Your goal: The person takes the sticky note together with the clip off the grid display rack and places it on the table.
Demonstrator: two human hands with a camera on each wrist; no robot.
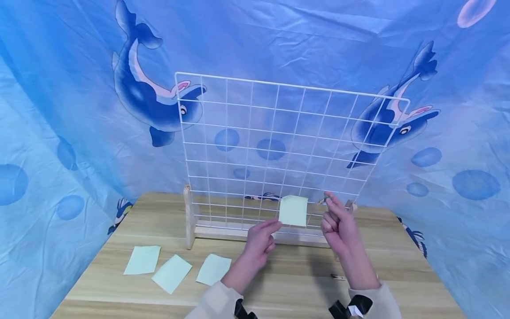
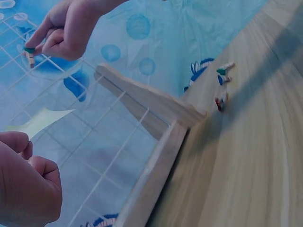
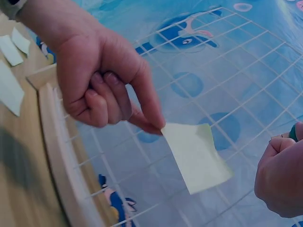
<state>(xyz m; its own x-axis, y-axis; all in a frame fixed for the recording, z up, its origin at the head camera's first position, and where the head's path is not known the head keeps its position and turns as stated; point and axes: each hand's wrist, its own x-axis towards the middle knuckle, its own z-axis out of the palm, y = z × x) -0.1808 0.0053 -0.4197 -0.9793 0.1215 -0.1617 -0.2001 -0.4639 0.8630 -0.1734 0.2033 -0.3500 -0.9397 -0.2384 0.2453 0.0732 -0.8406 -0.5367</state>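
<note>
My left hand [image 1: 260, 243] pinches a pale green paper note [image 1: 293, 211] by its lower left corner. The note stands upright in front of the white wire grid [image 1: 255, 128], near its lower part; whether it touches the wires I cannot tell. To the right of the note, my right hand [image 1: 338, 223] pinches a small wooden clothespin [image 2: 31, 59] with a green piece on it, between thumb and forefinger. In the right wrist view the right hand [image 3: 281, 175] is partly cut off by the frame's edge, and only part of the clothespin shows.
Several more pale green notes [image 1: 142, 260] lie on the wooden table [image 1: 119, 226] at the left. Small clothespins [image 2: 221, 101] with coloured pieces lie on the right side. A wooden base [image 1: 239, 233] holds the grid up, with a blue dolphin-print curtain [image 1: 279, 40] behind.
</note>
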